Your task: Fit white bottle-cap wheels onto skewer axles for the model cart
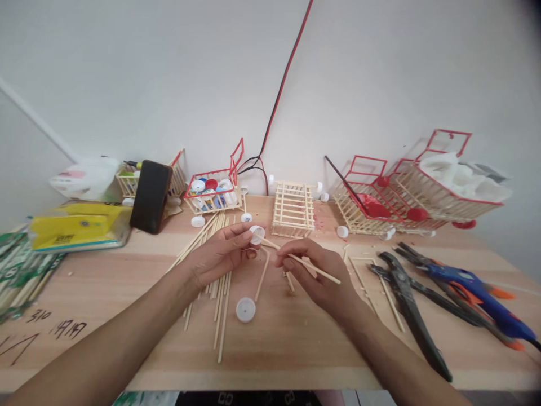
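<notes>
My left hand pinches a white bottle cap between thumb and fingers. In my right hand is a thin wooden stick, slanting down to the right. The stick's far end meets the cap; whether it goes into it I cannot tell. Below the hands another white cap lies on the wooden table, near a bent piece of stick. Loose wooden sticks spread beneath and beside my left hand. Beyond the hands sits a small stick-built frame with white caps at its far corners.
Small stick carts with red rims, one a cap-filled cart, line the wall. At right lie black-handled pliers and a blue glue gun. A phone leans at left by a yellow packet. Wrapped sticks lie far left.
</notes>
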Demonstrator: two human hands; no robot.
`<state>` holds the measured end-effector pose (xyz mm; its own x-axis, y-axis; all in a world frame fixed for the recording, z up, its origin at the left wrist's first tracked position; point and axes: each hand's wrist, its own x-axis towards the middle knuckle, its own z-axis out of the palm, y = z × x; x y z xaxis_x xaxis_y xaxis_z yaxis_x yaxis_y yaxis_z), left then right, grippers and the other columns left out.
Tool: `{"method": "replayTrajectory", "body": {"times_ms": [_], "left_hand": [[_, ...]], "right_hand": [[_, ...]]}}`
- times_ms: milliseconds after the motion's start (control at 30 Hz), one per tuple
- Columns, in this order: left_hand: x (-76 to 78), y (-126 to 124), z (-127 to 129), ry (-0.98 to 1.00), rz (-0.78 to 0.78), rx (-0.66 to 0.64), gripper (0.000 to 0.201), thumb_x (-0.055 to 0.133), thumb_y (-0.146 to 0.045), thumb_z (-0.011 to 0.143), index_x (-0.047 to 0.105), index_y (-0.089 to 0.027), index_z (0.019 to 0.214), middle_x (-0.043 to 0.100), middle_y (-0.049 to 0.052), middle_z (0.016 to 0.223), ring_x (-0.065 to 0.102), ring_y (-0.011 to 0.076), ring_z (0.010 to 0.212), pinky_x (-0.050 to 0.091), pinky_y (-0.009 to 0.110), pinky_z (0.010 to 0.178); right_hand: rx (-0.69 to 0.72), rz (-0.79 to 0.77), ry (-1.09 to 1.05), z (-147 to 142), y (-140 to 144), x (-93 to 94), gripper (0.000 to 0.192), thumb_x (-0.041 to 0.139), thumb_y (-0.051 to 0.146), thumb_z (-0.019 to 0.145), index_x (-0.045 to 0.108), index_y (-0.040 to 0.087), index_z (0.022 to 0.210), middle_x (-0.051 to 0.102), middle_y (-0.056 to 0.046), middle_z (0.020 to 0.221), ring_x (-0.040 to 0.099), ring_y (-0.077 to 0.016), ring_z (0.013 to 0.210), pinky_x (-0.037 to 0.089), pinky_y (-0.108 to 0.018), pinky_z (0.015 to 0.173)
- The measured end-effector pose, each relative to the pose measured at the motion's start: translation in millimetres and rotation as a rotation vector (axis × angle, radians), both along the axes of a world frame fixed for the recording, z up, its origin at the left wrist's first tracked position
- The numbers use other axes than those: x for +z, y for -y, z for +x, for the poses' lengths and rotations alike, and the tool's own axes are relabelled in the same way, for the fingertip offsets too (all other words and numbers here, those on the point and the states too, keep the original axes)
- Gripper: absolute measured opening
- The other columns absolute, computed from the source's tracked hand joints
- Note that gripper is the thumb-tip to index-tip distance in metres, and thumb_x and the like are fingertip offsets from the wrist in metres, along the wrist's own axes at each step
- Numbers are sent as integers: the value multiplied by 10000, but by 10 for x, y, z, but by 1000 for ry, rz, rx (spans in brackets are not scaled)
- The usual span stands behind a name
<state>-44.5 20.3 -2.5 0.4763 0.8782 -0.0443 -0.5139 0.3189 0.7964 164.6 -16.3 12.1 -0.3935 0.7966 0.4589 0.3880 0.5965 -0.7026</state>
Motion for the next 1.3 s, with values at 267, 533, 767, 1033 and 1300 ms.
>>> {"method": "replayTrajectory", "body": {"times_ms": [267,533,767,1033,1300], "left_hand": [[45,-27,-80,-39,53,17,295,698,-226,760,668,-161,1046,621,47,915,548,93,746,440,212,677],[67,-16,-76,-218,158,84,319,737,-237,711,681,-158,1015,621,38,920,535,94,749,411,216,677],[95,11,-72,-421,349,171,307,729,-248,712,669,-184,1006,637,20,891,544,113,768,401,230,699],[131,37,-56,-329,332,-17,567,737,-181,691,519,-200,1213,626,69,1054,604,161,898,455,289,795],[83,16,-59,-442,353,-9,285,685,-242,745,589,-125,986,669,67,860,610,130,730,468,257,674]], "right_hand": [[243,-224,-133,-20,-7,-10,256,383,227,951,603,236,1080,656,-33,896,617,-130,808,494,-264,665],[308,-513,-223,-54,-7,6,158,487,291,909,584,198,993,636,-22,825,596,-120,747,471,-243,637],[322,-587,-324,-102,-37,-101,105,555,271,872,496,194,913,614,-19,882,574,-95,710,458,-242,662],[285,-595,-308,-97,-109,-172,242,565,321,861,515,195,1061,591,-23,865,568,-111,729,455,-257,683],[195,-537,-281,-77,-135,-120,217,547,361,860,566,186,987,589,-17,815,553,-115,702,434,-250,648]]}}
